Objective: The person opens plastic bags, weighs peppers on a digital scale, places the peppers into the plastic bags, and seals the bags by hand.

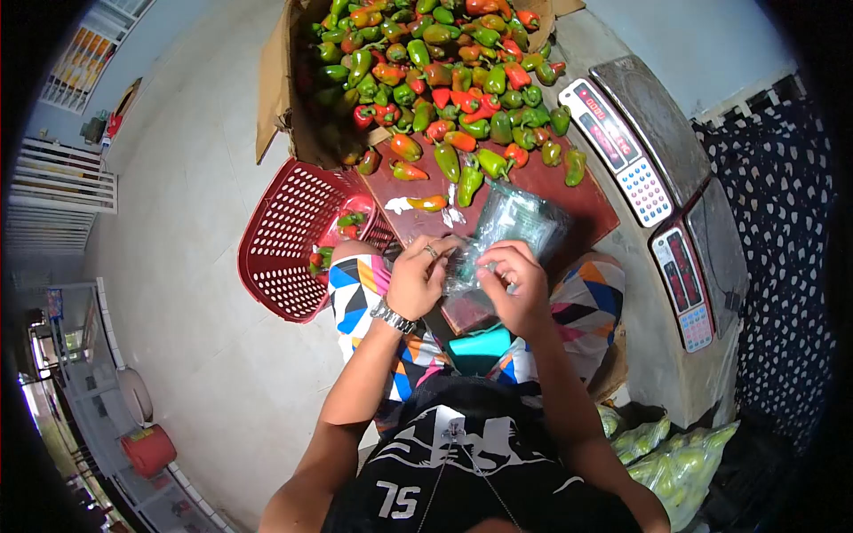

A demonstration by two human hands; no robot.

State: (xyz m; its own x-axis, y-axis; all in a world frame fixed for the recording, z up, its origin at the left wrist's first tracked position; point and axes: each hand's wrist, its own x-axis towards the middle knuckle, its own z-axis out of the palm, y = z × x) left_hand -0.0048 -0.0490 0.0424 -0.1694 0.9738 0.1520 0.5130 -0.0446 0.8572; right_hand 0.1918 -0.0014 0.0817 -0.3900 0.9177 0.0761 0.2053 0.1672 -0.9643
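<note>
A clear plastic bag (524, 218) lies crumpled and shiny on the near part of the dark red tabletop (582, 200); something greenish shows through it, too blurred to name. My left hand (419, 277), with a ring and a metal watch, has its fingers closed on the bag's near left edge. Bent over the near edge of the same bag, the fingers and thumb of my right hand (517, 286) pinch the film. Just beyond the bag lie loose green peppers (471, 180) and an orange pepper (428, 203).
A large heap of red and green peppers (435, 71) spills from a cardboard box (275, 80). At left stands a red perforated basket (283, 240) with a few peppers inside. Two digital scales (617, 147) are on the right, above bags of light green produce (684, 471).
</note>
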